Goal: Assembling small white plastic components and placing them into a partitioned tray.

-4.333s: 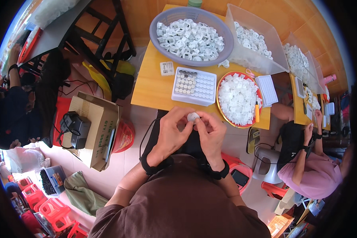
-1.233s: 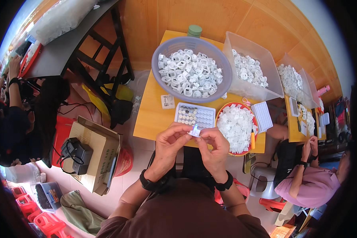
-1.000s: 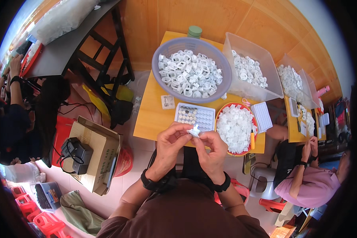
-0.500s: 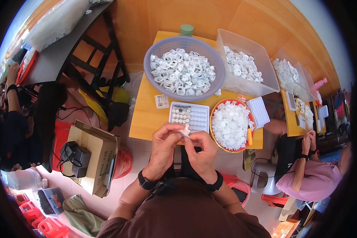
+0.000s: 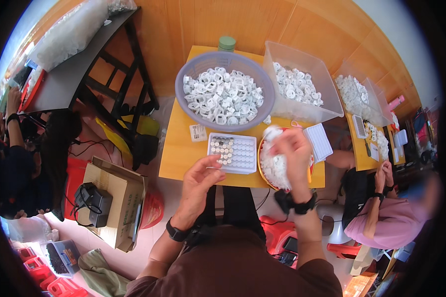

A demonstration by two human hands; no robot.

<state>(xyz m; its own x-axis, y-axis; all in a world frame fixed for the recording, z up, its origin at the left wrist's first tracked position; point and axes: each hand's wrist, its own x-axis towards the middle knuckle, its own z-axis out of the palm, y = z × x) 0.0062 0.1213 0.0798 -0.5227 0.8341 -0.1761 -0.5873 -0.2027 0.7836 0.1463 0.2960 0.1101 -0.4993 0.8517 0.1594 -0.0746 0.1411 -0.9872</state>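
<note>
Right hand over the red dish, left hand idle by the grid tray

The right hand (image 5: 291, 154) hangs blurred over the orange-rimmed dish (image 5: 262, 174) of small white plastic pieces (image 5: 272, 168) — whether it pinches one I cannot tell. The left hand (image 5: 199, 179) is loosely cupped and holds nothing, just beside the white grid tray (image 5: 233, 153) (a few cells filled). These pieces look light, stiff and slick; best pinched singly at the rim between thumb and forefinger — not scooped

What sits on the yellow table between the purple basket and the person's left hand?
In the head view, a white compartment tray, partly filled, lies between the purple basket and the left hand.
</note>
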